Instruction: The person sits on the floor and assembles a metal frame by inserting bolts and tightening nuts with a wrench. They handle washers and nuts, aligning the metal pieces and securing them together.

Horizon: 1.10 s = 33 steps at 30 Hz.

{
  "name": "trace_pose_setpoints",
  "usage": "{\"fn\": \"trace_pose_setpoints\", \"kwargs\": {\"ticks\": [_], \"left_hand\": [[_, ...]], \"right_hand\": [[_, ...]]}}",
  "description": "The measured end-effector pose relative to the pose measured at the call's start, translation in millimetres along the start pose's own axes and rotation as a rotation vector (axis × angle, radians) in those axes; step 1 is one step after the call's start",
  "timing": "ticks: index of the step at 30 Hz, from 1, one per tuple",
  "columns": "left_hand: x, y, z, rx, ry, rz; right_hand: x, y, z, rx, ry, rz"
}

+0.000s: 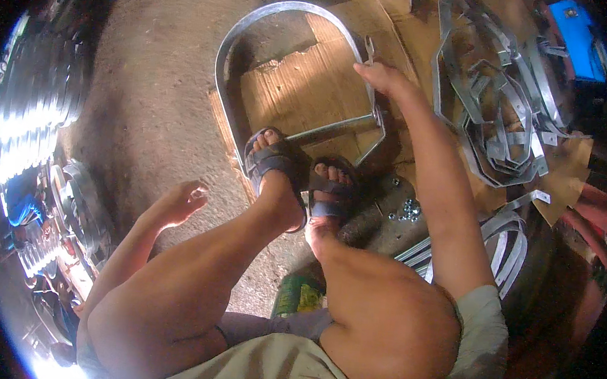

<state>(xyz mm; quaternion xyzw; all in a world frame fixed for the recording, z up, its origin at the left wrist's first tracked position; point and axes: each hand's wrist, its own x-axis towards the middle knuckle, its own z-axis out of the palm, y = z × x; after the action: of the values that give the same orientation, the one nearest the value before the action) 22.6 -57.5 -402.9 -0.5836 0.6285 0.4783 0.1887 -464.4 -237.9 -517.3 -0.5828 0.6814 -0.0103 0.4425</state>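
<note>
An arched flat metal band (pixel 285 6) with a straight crossbar (pixel 338 127) lies on the floor in front of me. My sandalled feet (pixel 301 168) rest at its near edge. At the band's right side, my right hand (pixel 380 78) is closed around what looks like an open-end wrench (pixel 369 50), whose forked head shows beyond the fingers. A bolted joint (pixel 377 113) sits where the crossbar meets the band, just below that hand. Off to the left, above the floor beside my leg, my left hand (pixel 179 203) has loosely bent fingers and nothing visible in them.
Cardboard (pixel 303 85) lies under the band. Several small shiny nuts (pixel 408 210) are scattered right of my feet. Bent metal straps (pixel 473 82) pile up at the right, near a blue object (pixel 578 41). Stacked metal bands (pixel 38 104) line the left. A green container (pixel 288 296) stands between my legs.
</note>
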Motion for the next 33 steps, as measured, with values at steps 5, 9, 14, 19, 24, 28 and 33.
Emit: {"fn": "trace_pose_setpoints", "kwargs": {"ticks": [5,9,14,19,24,28,33], "left_hand": [[-8,13,-5,-0.034,0.045,-0.006],[-1,3,-6,-0.012,0.038,-0.038],[10,-3,-1,-0.017,0.013,0.017],[-4,-5,1,0.012,0.01,-0.01],[19,-4,3,-0.03,0.009,0.072],[-2,12,-3,-0.035,0.021,-0.027],[-11,-7,-5,-0.028,0.027,-0.081]], "right_hand": [[-93,54,45,0.092,0.392,-0.178],[-150,96,103,0.318,0.366,-0.195],[-151,77,88,0.12,0.646,-0.47],[-88,31,29,0.151,0.433,-0.263],[7,49,-7,0.156,-0.04,-0.125],[-13,6,-1,0.065,0.059,-0.097],[-94,53,51,0.043,0.301,-0.272]]}}
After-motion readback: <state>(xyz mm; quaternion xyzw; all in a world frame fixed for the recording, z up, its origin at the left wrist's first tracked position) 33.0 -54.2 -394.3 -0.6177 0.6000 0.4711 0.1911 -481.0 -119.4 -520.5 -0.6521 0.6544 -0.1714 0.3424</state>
